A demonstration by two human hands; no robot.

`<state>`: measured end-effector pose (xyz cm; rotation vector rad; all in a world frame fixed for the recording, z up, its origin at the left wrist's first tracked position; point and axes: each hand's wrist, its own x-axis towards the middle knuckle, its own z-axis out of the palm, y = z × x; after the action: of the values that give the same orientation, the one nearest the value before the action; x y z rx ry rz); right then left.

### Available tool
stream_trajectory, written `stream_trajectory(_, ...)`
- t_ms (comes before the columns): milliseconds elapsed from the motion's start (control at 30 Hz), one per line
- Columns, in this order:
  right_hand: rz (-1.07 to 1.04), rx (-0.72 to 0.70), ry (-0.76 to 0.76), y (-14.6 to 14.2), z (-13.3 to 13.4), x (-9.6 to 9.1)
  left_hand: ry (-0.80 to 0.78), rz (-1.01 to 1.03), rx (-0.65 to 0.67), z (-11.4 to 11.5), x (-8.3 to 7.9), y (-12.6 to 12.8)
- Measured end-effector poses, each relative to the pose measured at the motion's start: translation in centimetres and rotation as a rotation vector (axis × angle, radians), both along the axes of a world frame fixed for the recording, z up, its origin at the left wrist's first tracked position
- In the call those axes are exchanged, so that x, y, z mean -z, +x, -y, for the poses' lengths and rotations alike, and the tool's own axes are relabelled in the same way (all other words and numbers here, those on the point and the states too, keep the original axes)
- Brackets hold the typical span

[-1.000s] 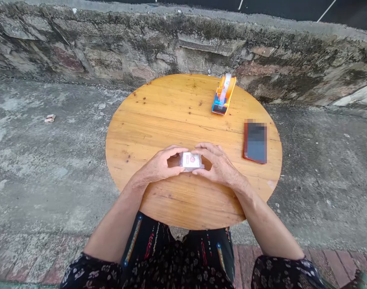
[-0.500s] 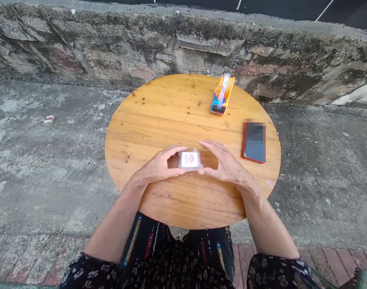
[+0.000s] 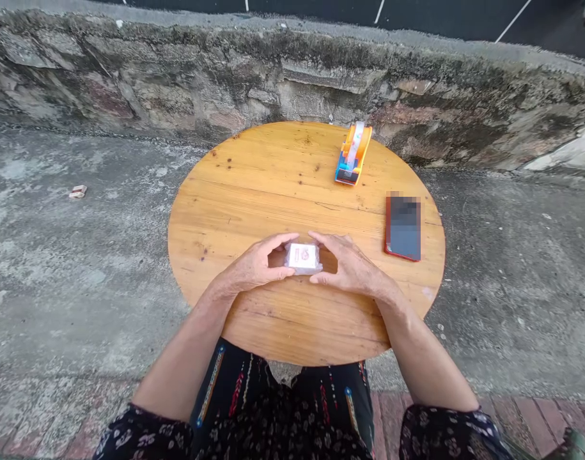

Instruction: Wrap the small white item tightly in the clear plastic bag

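Observation:
A small white packet in clear plastic wrap, with a red mark on top, lies on the round wooden table near its front edge. My left hand grips the packet's left side between thumb and fingers. My right hand closes on its right side, thumb low and fingers curved over the top edge. Both hands rest on the tabletop.
An orange and blue tape dispenser stands at the table's far side. A red-edged phone lies face up at the right. A rough stone wall runs behind. A bit of litter lies on the concrete ground at left.
My right hand drew away from the packet half a second ago and has come back onto its right side. The left hand and the packet have stayed put.

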<state>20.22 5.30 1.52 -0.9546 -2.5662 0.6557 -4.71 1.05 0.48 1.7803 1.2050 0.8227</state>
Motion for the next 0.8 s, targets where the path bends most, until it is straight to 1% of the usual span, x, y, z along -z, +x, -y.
stream_trajectory(67, -0.013, -0.013, -0.043, 0.7, -0.2, -0.5, -0.015, 0.039, 0.020, 0.0, 0.0, -0.2)
stream_trajectory(133, -0.103, 0.005, -0.091, 1.3, -0.5, -0.7, -0.042, 0.128, 0.015, 0.0, 0.1, -0.3)
stream_trajectory(167, -0.170, 0.031, -0.113, 1.5, -0.7, -0.6, -0.056, 0.187, -0.016, -0.2, 0.3, -0.3)
stream_trajectory(233, -0.294, 0.126, -0.148, 1.6, -1.3, 0.1, -0.080, 0.301, -0.139, -0.5, 0.7, -0.3)
stream_trajectory(300, -0.341, 0.265, -0.160, 1.1, -1.7, 1.2, -0.086, 0.378, -0.295, -1.0, 1.1, -0.3)
stream_trajectory(367, -0.300, 0.393, -0.107, 0.3, -2.1, 2.4, -0.086, 0.418, -0.417, -1.3, 1.4, -0.2)
stream_trajectory(467, -0.212, 0.470, 0.087, -0.9, -2.2, 3.5, -0.074, 0.444, -0.524, -1.5, 1.4, 0.0)
stream_trajectory(533, -0.199, 0.490, 0.167, -1.3, -2.2, 3.8, -0.074, 0.466, -0.567, -1.7, 1.4, 0.1)
stream_trajectory(633, -0.232, 0.512, 0.195, -1.3, -2.5, 3.9, -0.075, 0.497, -0.590, -2.1, 1.7, 0.1)
stream_trajectory(733, -0.324, 0.519, 0.131, -1.1, -3.0, 4.1, -0.063, 0.493, -0.603, -2.4, 1.9, -0.1)
stream_trajectory(800, -0.399, 0.549, 0.034, -1.0, -3.3, 4.3, -0.033, 0.448, -0.632, -1.7, 1.3, -0.1)
